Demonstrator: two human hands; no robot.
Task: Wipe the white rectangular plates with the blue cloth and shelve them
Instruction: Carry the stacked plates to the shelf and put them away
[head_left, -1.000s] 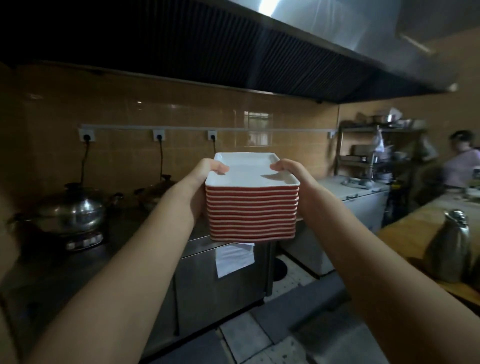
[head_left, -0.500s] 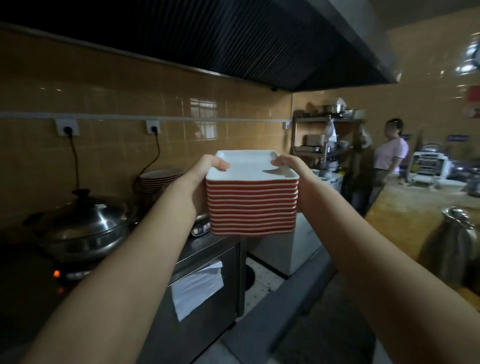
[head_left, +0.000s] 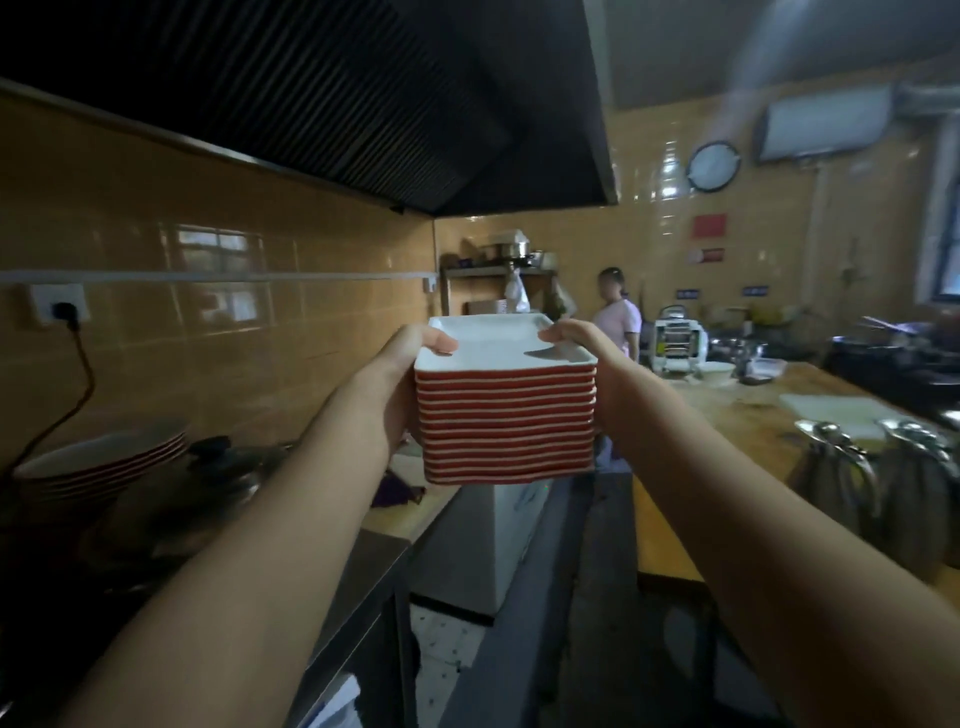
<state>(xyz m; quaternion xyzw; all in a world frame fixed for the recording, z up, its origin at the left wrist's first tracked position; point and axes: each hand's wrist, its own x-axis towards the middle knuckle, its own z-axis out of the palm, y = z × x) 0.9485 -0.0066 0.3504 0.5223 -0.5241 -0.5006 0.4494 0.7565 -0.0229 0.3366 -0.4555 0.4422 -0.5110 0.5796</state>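
Note:
A stack of several white rectangular plates with red outer sides (head_left: 506, 426) is held up at chest height in the middle of the view. My left hand (head_left: 402, 379) grips its left side with the thumb on the top plate's rim. My right hand (head_left: 597, 374) grips its right side the same way. The top plate's white inside faces up. No blue cloth is in view.
Round red-rimmed bowls (head_left: 104, 462) and a lidded pot (head_left: 218, 478) sit on the steel counter at left under the hood. A wooden table (head_left: 737, 415) with two metal jugs (head_left: 878, 483) is at right. A person (head_left: 615, 317) stands ahead beside a metal shelf rack (head_left: 493, 280). An aisle runs between.
The view has swung to the right along the kitchen; the stack stays held in both hands in front of me. The person and the far wall have come nearer the centre.

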